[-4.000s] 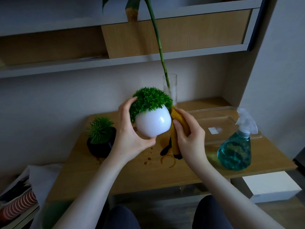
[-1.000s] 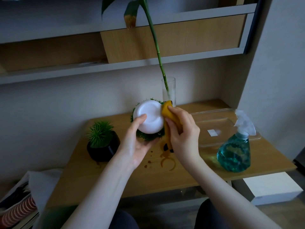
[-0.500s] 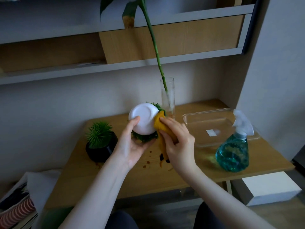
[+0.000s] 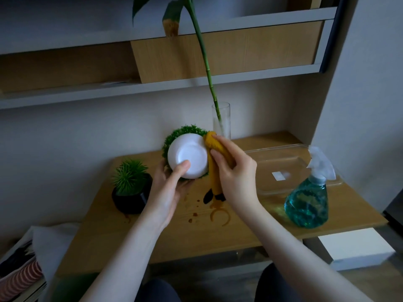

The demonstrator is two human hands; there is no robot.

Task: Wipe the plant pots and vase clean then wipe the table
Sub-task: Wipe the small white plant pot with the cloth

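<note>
Hands update: I'm gripping the white pot (image 4: 187, 159) mid-frame in my left hand (image 4: 168, 192), base tipped toward me, while my right hand (image 4: 235, 173) is pinching the yellow cloth (image 4: 214, 147) against its right edge, above the stained worktop (image 4: 239, 223).

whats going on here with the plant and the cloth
A person is cleaning plant pots at a wooden table. The left hand holds the white pot tipped so its base faces the camera, while the right hand presses a yellow cloth against its side. The black pot, glass vase and spray bottle stand on the table, which has brown stains.
</note>
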